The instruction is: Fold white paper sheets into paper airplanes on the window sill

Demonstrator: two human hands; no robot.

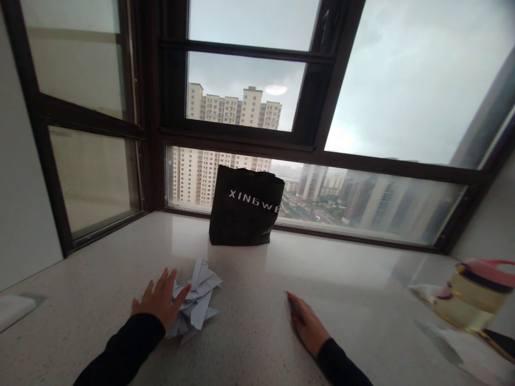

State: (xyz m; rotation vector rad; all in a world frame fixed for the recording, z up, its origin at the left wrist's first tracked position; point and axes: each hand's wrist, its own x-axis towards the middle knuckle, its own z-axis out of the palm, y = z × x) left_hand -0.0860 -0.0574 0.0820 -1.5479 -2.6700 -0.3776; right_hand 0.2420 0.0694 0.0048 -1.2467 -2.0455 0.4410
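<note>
A loose heap of folded white paper pieces (pixel 198 300) lies on the pale speckled windowsill (pixel 249 343). My left hand (pixel 159 299) rests at the heap's left side, its fingers spread and the thumb reaching over the papers' edge. To the right, apart from the heap, my right hand (pixel 306 321) stands on its side on the sill. Its fingers are stretched out toward the window, and I see nothing held in it; the palm side is partly hidden. Behind the papers a black bag (pixel 245 209) with white lettering stands upright against the window.
A yellowish clear jug (pixel 469 300) with a pink lid stands at the right edge, beside white tissue-like sheets (pixel 475 348) and a dark flat object (pixel 499 343). A white object (pixel 16 311) lies at the far left. Brown window frames (pixel 237 140) border the sill's back.
</note>
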